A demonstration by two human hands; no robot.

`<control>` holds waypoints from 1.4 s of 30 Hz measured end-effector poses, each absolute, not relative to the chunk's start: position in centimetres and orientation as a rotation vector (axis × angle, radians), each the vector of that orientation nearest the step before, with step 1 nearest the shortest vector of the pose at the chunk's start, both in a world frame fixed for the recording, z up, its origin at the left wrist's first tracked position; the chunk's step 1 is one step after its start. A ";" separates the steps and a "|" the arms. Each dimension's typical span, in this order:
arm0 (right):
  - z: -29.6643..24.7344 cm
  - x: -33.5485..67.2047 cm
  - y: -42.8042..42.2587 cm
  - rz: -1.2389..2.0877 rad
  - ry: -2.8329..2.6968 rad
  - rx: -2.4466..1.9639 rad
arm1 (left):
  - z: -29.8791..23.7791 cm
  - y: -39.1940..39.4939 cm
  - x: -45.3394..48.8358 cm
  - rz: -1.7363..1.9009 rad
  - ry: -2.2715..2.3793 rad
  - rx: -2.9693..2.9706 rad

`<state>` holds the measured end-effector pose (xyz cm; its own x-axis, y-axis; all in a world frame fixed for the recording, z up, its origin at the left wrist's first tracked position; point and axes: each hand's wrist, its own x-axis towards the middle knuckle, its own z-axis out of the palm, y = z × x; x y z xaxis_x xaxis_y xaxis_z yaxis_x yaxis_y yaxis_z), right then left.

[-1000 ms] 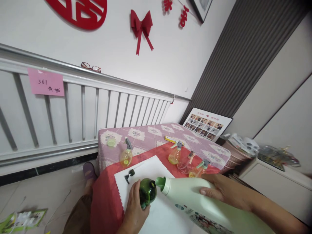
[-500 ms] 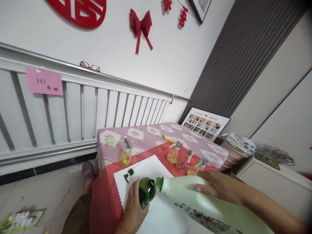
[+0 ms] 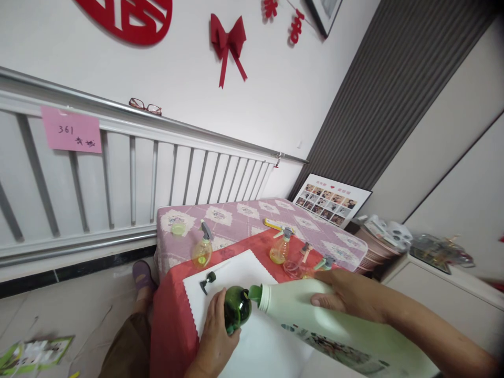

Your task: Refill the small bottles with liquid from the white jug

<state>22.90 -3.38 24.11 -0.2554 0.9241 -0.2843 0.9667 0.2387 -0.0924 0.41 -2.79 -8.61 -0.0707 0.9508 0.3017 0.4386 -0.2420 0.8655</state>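
Note:
My left hand point(image 3: 214, 336) is wrapped round a small dark green bottle point(image 3: 237, 308) standing on a white cloth point(image 3: 232, 273). My right hand point(image 3: 346, 299) grips a big white jug point(image 3: 315, 325), tipped so its green spout point(image 3: 255, 294) touches the green bottle's mouth. The bottle's dark spray head point(image 3: 207, 281) lies loose on the cloth just beyond my left hand.
Behind stand a yellow spray bottle point(image 3: 202, 249), an orange spray bottle point(image 3: 280, 248) and two more small bottles point(image 3: 303, 262) on a red cloth point(image 3: 173, 315) over a pink patterned table point(image 3: 236, 212). A white radiator point(image 3: 129, 184), a photo board point(image 3: 331, 199) and a white cabinet point(image 3: 441, 294) surround it.
The jug has tipped a little further, its spout now lower against the green bottle's mouth. My right hand slid slightly left along the jug. The left hand keeps its hold.

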 end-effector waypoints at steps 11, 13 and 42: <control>25.4 21.6 -3.4 -0.336 2.244 1.710 | -8.6 -2.6 0.4 1.300 1.513 1.710; 25.4 21.5 -3.5 -0.319 2.231 1.722 | -8.6 -2.6 0.3 1.277 1.506 1.712; 26.3 19.9 -4.1 -0.184 2.182 1.736 | -8.3 -2.7 0.3 1.270 1.512 1.720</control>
<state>19.88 -4.12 26.26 -0.1918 0.9188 -0.3449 0.9637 0.2429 0.1112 0.28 -2.73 -8.33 -0.0614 0.9499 0.3063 0.4660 -0.2441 0.8504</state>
